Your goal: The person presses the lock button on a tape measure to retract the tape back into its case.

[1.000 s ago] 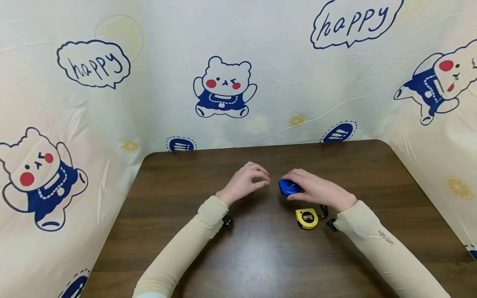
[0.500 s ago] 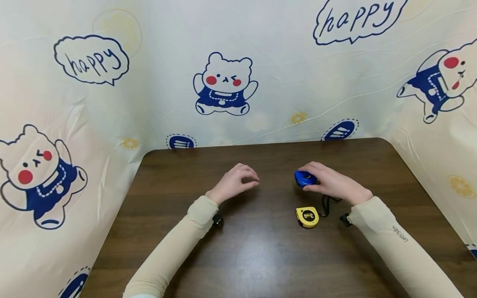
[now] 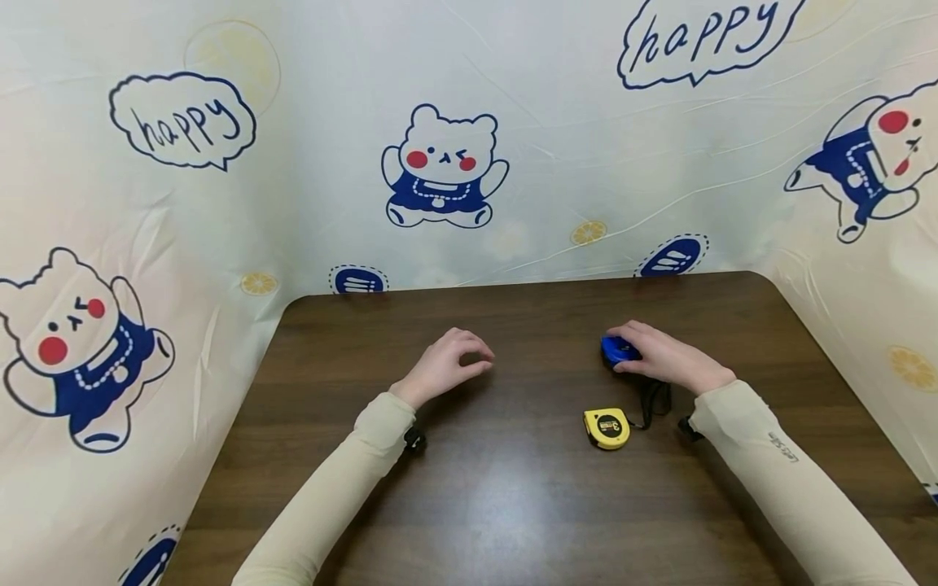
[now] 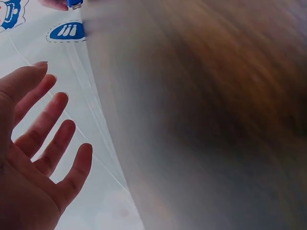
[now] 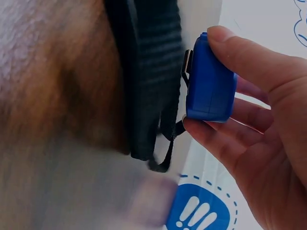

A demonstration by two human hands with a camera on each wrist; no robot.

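My right hand (image 3: 670, 356) grips a blue tape measure (image 3: 619, 350) toward the back right of the table. In the right wrist view, thumb and fingers hold the blue tape measure (image 5: 211, 84) by its edges, and a metal clip shows on its side. A yellow tape measure (image 3: 607, 429) lies on the table in front of the right hand. A black wrist strap (image 3: 655, 399) is between the two; a strap loop (image 5: 163, 153) hangs close to the blue case. My left hand (image 3: 443, 366) holds nothing, its fingers relaxed and spread in the left wrist view.
The brown wooden table (image 3: 476, 488) has rounded back corners. A pale curtain (image 3: 542, 163) printed with bears and "happy" bubbles surrounds its back and sides. Dark wrist cameras sit under both sleeves.
The right hand has carried the blue tape measure to the right. My left hand has drawn back to the left, away from it. The yellow tape measure stays in place.
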